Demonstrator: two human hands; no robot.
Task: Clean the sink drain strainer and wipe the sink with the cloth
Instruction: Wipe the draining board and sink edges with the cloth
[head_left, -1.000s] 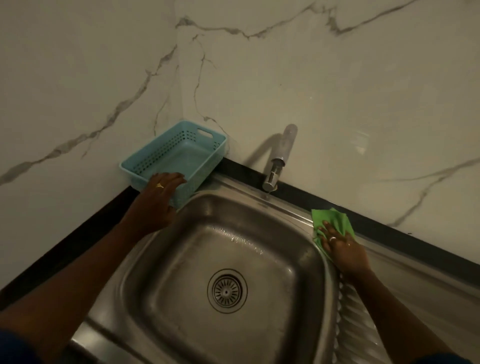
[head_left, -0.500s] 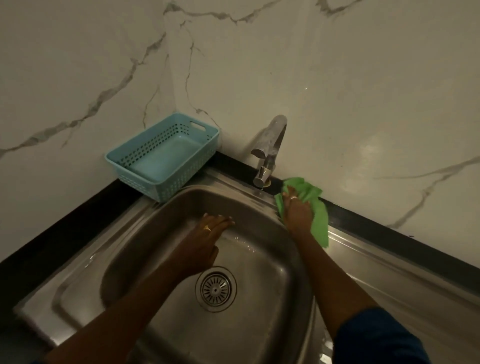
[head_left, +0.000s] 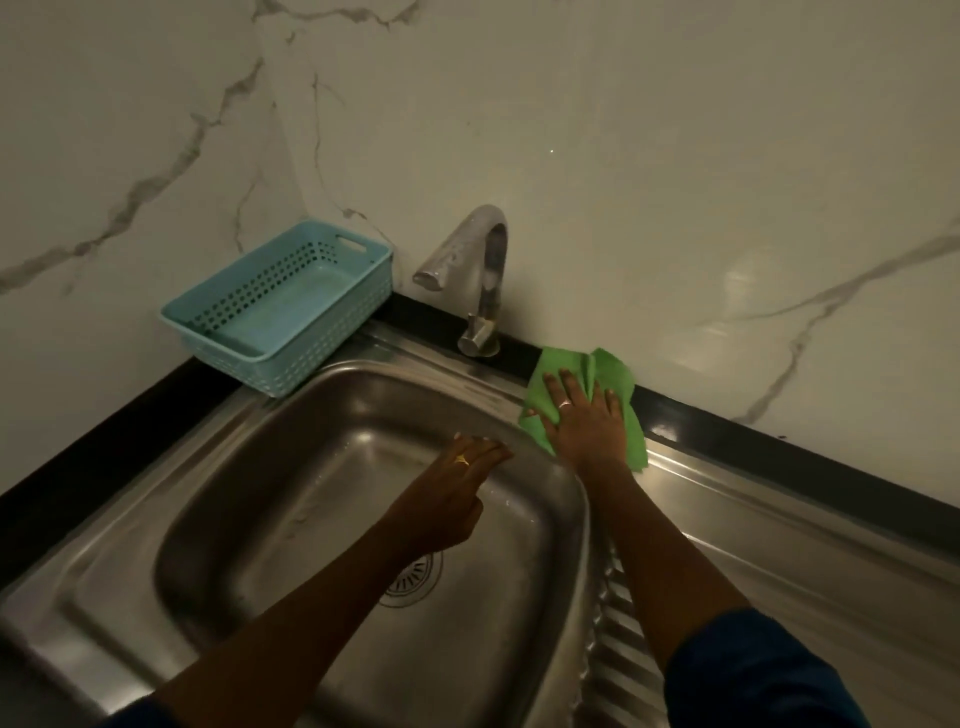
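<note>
A stainless steel sink (head_left: 249, 499) fills the lower half of the view. Its round drain strainer (head_left: 415, 582) sits in the basin floor, partly hidden under my left forearm. My left hand (head_left: 452, 504) hovers over the basin near its back wall, fingers together and flat, holding nothing. A green cloth (head_left: 618, 384) lies on the sink's back right rim. My right hand (head_left: 584, 421) presses flat on top of it with fingers spread.
A curved metal tap (head_left: 480, 275) rises from the back rim, just left of the cloth. A light blue plastic basket (head_left: 280, 306) stands at the back left corner. A ribbed drainboard (head_left: 779, 545) extends right. Marble walls close the back and left.
My left hand left the basket's edge and moved into the basin. My right hand slid the cloth along the back rim toward the tap, then slightly back right. The view shifted.
</note>
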